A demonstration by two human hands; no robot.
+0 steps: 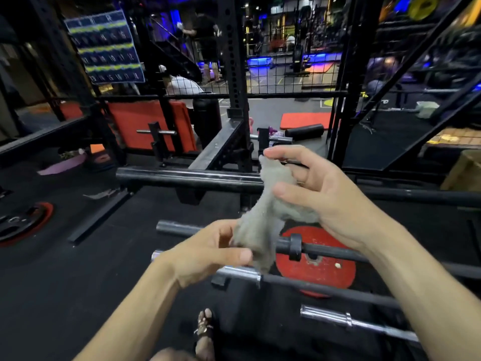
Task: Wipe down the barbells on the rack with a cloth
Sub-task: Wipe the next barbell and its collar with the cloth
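Note:
A crumpled grey cloth (263,217) hangs between both hands above the rack. My right hand (320,196) grips its upper part, thumb and fingers curled round the fabric. My left hand (208,251) pinches its lower end between thumb and fingers. Several barbells lie side by side on a low rack below: a dark thick one (187,175) farthest away, one with a black collar (320,250), a chrome-sleeved one (242,273) and another chrome-sleeved one (348,321) nearest me. Neither hand touches a bar.
A red weight plate (320,272) lies under the bars. A black power-rack upright (235,82) stands behind. Another plate (23,222) lies on the floor at left. Orange pads (135,121) and a foam roller (304,130) sit farther back. My sandalled foot (205,327) is below.

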